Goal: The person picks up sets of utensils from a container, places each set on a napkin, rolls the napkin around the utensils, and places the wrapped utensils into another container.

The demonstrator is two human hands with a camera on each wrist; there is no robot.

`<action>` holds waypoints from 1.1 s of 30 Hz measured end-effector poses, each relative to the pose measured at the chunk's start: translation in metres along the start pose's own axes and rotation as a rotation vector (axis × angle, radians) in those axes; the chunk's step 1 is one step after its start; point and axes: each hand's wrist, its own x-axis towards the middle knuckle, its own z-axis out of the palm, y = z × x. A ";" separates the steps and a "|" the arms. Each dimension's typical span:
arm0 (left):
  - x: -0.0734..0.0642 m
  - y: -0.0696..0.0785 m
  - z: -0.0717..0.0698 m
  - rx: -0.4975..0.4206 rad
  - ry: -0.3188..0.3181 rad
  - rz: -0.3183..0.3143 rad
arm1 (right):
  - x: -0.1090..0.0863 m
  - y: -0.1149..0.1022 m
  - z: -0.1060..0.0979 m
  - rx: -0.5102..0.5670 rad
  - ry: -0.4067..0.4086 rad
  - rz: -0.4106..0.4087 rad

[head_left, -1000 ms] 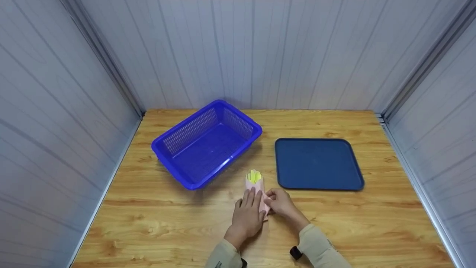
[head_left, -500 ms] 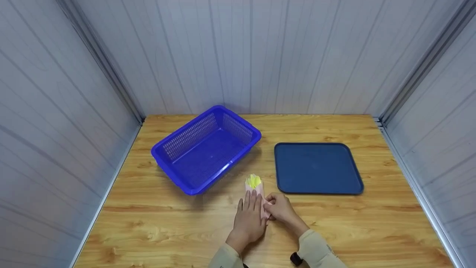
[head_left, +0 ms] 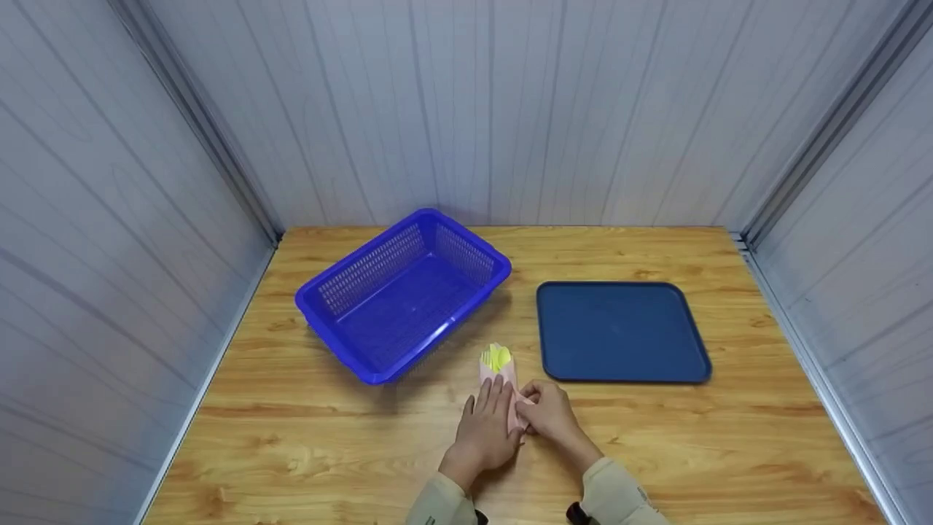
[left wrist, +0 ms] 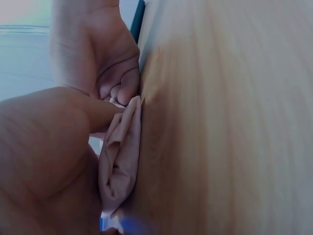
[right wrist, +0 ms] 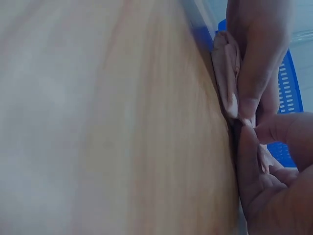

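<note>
A pink napkin (head_left: 508,370) lies on the table, folded around yellow cutlery (head_left: 497,357); a fork and a spoon show at its far end. My left hand (head_left: 485,434) rests on the napkin with its fingers stretched out, covering much of it. At the napkin's right side, my right hand (head_left: 550,415) pinches a loose edge between thumb and curled fingers. In the left wrist view, the near end of the napkin (left wrist: 122,166) shows crumpled layers. The right wrist view has the pinched napkin (right wrist: 225,73) between both hands.
A blue perforated basket (head_left: 408,306) stands at the back left, turned at an angle. To the right lies a flat dark blue tray (head_left: 619,332). Pale panel walls (head_left: 466,109) enclose the wooden table (head_left: 306,452) at the back and both sides.
The head view has tilted slightly, so everything sits lower in it. Both hands keep nearly the same places on the napkin, the right one still pinching its edge.
</note>
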 end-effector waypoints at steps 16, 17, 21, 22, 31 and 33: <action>0.006 -0.002 -0.007 0.065 0.113 -0.020 | -0.016 -0.011 0.009 -0.435 0.140 -0.388; 0.007 -0.002 -0.006 0.056 0.135 -0.019 | -0.017 -0.013 0.009 -0.446 0.136 -0.375; 0.009 0.000 -0.003 -0.003 0.245 -0.037 | -0.021 -0.025 0.012 -0.503 0.122 -0.296; 0.009 0.001 -0.003 -0.020 0.272 -0.047 | -0.022 -0.027 0.013 -0.513 0.123 -0.273; 0.016 0.003 -0.007 -0.368 0.319 -0.286 | -0.023 -0.035 0.017 -0.611 0.153 -0.086; 0.019 0.000 -0.008 -0.458 0.344 -0.333 | -0.022 -0.037 0.016 -0.616 0.160 -0.073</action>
